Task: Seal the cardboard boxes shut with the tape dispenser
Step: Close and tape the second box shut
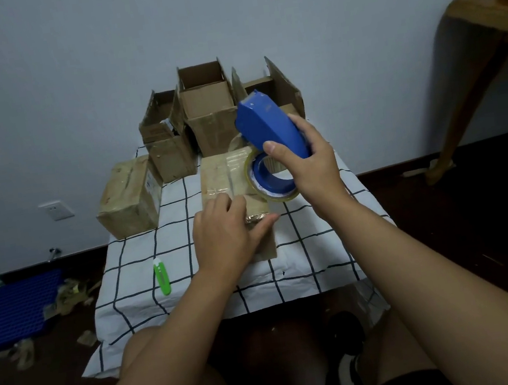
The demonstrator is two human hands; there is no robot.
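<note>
Left hand [223, 229] pressing flat on the box [228, 183] at table [320, 258] centre, right hand [310, 164] gripping the dispenser [266, 128] raised at its two o'clock; a clean seal likely needs taut tape, with open boxes [206, 107] waiting at twelve.

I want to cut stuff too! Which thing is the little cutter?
Find the checked cloth under the boxes. Near its left edge, left of the left hand, lies the cutter. It is the only bright green thing there, slim like a pen.
</note>
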